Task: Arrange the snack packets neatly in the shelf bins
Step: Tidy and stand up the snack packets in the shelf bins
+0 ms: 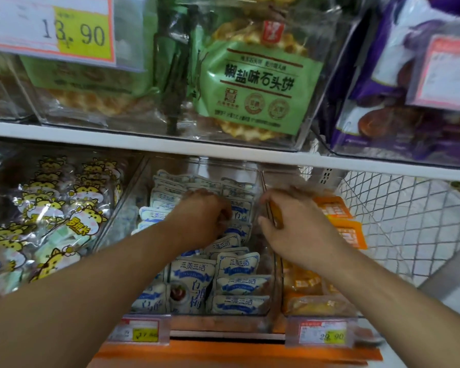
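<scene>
1. Small white-and-blue snack packets [239,264], puffy pillow shapes printed "三蒸三晒", filled the clear plastic middle bin [266,309] on the lower shelf, lying in loose rows.
2. The left hand [205,216] reached into that bin, fingers curled down among the packets; whether it gripped one could not be told.
3. The right hand [298,224] sat at the bin's right wall, fingers curled round an orange packet [275,213].
4. More orange packets [340,221] lay in the neighbouring bin to the right, beside white wire mesh [398,213].
5. To the left, glossy clear bags with yellow cartoon hamsters [51,216] crowded another bin.
6. Price tags below read "29.90" [323,334] and a blurred figure [138,333].
7. Above, a green waffle-biscuit pack [258,86] read "椒盐味石头饼"; a tag [49,27] read "13.90"; purple bags [398,75] stood right.
</scene>
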Available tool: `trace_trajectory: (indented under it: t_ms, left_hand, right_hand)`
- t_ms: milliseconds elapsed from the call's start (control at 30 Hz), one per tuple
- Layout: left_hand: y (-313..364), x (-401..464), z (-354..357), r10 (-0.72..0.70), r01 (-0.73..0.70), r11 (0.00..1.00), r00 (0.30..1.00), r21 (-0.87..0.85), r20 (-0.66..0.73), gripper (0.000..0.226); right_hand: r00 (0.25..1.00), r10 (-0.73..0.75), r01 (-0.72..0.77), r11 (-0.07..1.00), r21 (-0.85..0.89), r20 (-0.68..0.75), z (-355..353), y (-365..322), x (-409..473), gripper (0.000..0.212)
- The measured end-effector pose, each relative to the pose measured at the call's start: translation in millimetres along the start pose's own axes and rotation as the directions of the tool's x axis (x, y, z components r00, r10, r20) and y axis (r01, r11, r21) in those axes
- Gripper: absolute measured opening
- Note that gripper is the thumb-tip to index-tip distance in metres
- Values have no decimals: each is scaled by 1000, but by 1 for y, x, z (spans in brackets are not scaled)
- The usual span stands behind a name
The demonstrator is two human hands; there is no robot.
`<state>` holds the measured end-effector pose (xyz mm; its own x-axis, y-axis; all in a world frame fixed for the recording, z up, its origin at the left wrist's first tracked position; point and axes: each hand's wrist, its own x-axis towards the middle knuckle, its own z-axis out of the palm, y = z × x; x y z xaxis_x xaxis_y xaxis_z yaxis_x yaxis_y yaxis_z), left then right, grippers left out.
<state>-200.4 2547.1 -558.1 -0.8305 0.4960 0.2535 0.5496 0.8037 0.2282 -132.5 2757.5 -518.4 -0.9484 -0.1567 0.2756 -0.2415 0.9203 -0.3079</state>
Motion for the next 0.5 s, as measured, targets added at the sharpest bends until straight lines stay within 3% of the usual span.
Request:
trace_trajectory:
  t_ms: [233,433,500]
  left_hand:
    - [7,11,4,-76,72,989,997,131,22,22]
    - [8,24,-1,-123,128,992,961,4,-247,5]
    - [5,24,0,-142,123,989,937,-79,-319,9]
  right_hand:
    - [1000,2,-2,1000,2,30,1,4,-1,31]
    - [999,5,-6,1000,15,34,2,4,-2,30]
    - [999,9,-10,1000,16,37,2,4,-1,31]
